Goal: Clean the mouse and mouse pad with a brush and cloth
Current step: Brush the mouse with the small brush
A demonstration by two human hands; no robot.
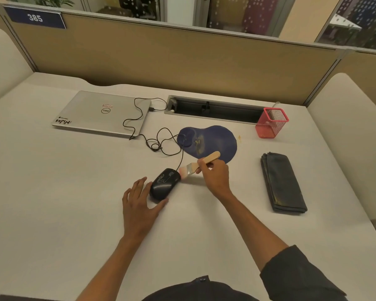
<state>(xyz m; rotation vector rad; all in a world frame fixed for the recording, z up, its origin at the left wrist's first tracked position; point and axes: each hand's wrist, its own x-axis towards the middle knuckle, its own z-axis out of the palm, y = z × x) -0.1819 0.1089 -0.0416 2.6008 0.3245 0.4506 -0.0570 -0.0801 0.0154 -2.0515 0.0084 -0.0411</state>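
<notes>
Fingers of the right hand are curling round the wooden handle of the brush, whose pale bristles are touching the front end of the black mouse. Beside the mouse's near left side, the left hand is lying flat on the desk, fingers straight and spread, thumb just beside the mouse's rear. Its cable is looping back across the desk toward the closed silver laptop. Just behind the brush, the blue mouse pad is lying flat, showing pale smudges. Well off to the right, the folded dark cloth is lying untouched. A red mesh pen holder is standing beyond it, near the cable slot in the desk.
</notes>
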